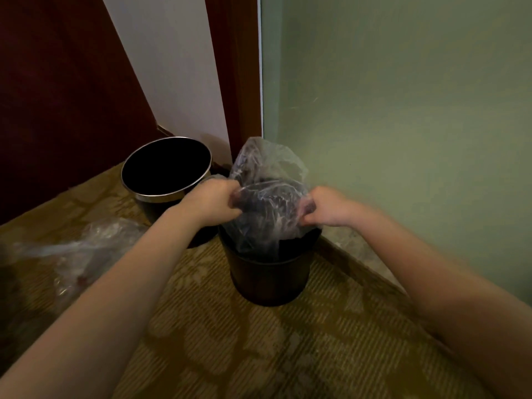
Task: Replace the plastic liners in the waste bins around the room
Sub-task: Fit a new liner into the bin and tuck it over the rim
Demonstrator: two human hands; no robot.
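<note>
We get one head-worn wide-angle view, facing forward and down into a room corner where carpet (259, 355) meets green wall (403, 110). We sit close: left hand (211, 201) and right hand (328, 208) show large above the dark bin (270, 280), which stands just below frame centre.

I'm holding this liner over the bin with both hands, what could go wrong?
The thin liner is bunched in the left hand and right hand; a pull may tear it. The bin stands loose on carpet, so tugging might tip it. The crumpled plastic nearby could slip underfoot.
</note>
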